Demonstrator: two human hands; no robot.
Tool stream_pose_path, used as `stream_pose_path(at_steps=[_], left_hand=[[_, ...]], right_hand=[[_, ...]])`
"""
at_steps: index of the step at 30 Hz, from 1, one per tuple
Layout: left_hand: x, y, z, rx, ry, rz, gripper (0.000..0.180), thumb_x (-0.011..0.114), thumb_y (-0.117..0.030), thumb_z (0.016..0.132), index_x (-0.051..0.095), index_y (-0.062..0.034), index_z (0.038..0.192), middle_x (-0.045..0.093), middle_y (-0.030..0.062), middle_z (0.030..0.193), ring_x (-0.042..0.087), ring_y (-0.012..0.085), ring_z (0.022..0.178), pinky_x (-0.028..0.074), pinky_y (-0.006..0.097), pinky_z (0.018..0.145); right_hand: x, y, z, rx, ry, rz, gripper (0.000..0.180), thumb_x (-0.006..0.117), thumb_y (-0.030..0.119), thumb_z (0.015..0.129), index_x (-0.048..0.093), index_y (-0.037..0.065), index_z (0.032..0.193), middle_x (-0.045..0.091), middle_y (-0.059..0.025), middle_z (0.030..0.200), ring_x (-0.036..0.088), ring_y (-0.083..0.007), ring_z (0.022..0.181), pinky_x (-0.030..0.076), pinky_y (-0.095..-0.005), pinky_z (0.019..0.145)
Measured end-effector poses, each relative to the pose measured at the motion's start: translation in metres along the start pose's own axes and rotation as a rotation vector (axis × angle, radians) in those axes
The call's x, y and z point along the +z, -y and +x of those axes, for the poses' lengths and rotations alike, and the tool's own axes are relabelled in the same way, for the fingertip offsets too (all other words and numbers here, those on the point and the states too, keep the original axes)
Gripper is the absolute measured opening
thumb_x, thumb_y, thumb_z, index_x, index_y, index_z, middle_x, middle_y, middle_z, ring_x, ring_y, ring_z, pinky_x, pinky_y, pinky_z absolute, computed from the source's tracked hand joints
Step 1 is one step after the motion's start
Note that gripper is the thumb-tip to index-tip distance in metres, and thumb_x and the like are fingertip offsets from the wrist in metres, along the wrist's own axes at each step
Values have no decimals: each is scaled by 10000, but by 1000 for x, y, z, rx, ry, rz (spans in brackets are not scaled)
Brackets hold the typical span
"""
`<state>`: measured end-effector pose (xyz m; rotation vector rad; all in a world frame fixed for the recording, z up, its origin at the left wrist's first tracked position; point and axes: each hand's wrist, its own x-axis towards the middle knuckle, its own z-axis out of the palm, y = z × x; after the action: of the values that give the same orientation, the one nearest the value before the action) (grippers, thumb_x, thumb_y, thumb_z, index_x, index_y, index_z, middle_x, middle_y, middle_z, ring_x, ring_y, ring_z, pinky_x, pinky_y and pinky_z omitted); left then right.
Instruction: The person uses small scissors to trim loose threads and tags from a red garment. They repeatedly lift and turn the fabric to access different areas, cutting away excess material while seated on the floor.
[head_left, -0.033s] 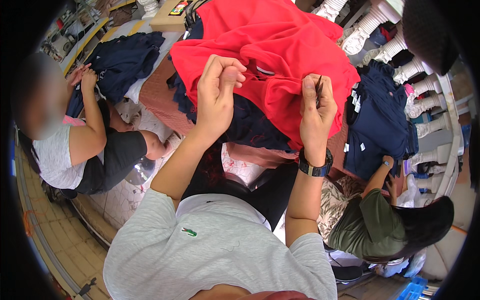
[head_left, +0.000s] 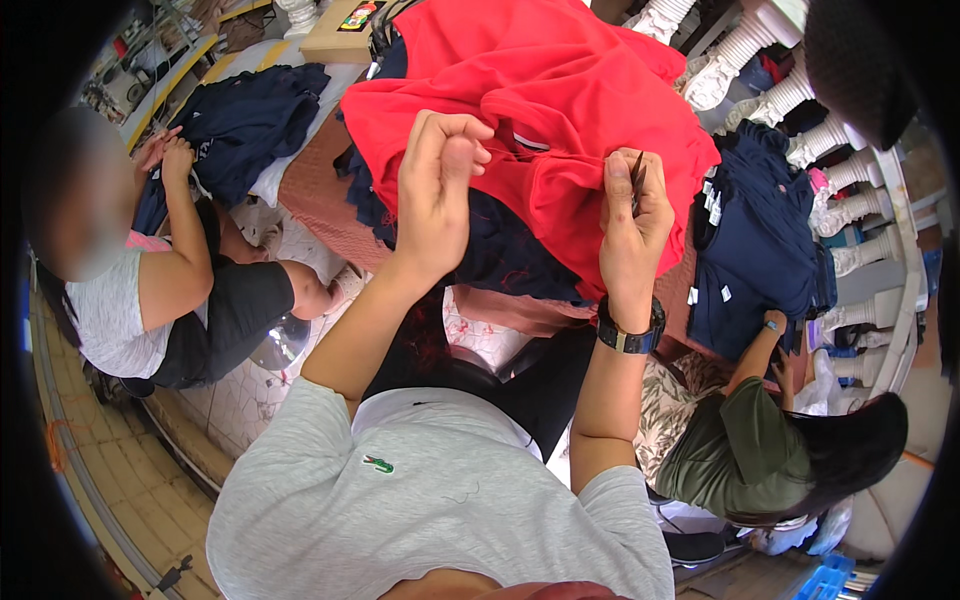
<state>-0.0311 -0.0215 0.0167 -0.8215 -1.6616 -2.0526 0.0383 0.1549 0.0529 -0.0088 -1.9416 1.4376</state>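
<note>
Red garment (head_left: pixel 560 120) hangs bunched in the air above the bench (head_left: pixel 310 190), draped over a heap of navy cloth, with both of the person's hands raised into its lower edge. The left hand (head_left: pixel 440 190) is curled into a fist, its grip closed on a fold of the red fabric. The right hand (head_left: pixel 630 215) is clamped on the hem together with a small dark cutting tool (head_left: pixel 637 180) that pokes up between thumb and fingers; a dark watch (head_left: pixel 628 335) sits on that wrist. To the right lies a pile of navy garments (head_left: pixel 760 230) carrying small white rectangular tags (head_left: pixel 712 205) along one edge. At the far end of the bench stands a flat pale box (head_left: pixel 350 25) with a bright multicoloured label on top. On the left, a co-worker's hands (head_left: pixel 170 155) press on another navy garment (head_left: pixel 250 120).
</note>
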Motion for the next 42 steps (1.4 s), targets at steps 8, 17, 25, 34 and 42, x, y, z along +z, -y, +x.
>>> stream_pose_path(at_steps=[8, 17, 25, 34, 42], left_hand=[[19, -8, 7, -195, 263, 28, 369, 719, -149, 948, 561, -33, 1261, 598, 56, 1079, 587, 98, 893, 516, 258, 775], [18, -15, -1, -168, 192, -134, 289, 758, -105, 900, 594, -19, 1122, 658, 58, 995, 610, 104, 832, 517, 263, 739], [22, -23, -6, -169, 148, -82, 185, 715, -55, 930, 598, -30, 1070, 627, 20, 954, 591, 87, 916, 513, 247, 791], [23, -11, -10, -237, 142, -401, 92, 592, -95, 1024, 532, -26, 1033, 543, 2, 950, 562, 62, 865, 505, 218, 718], [6, -28, -16, -322, 279, -486, 65, 582, -43, 1018, 530, -27, 1053, 529, 2, 929, 535, 58, 743, 450, 198, 676]], right_hand=[[1, 5, -1, -19, 1, -23, 186, 605, 75, 1005, 536, -18, 859, 506, -40, 904, 452, -122, 796, 387, -261, 714], [6, 11, -6, -211, -116, -150, 71, 685, 22, 923, 653, 1, 983, 570, -51, 1005, 502, -108, 781, 408, -247, 650], [10, 17, -7, -376, 139, -313, 363, 646, -145, 701, 664, 1, 1033, 591, -136, 974, 632, -306, 806, 500, -345, 676], [18, 43, -56, 223, 133, 46, 231, 576, 187, 1037, 583, 4, 897, 472, -33, 682, 470, -123, 619, 396, -298, 551], [25, 36, -50, 434, 373, 271, 481, 330, 359, 1091, 558, 10, 851, 354, 32, 616, 301, -66, 540, 252, -259, 492]])
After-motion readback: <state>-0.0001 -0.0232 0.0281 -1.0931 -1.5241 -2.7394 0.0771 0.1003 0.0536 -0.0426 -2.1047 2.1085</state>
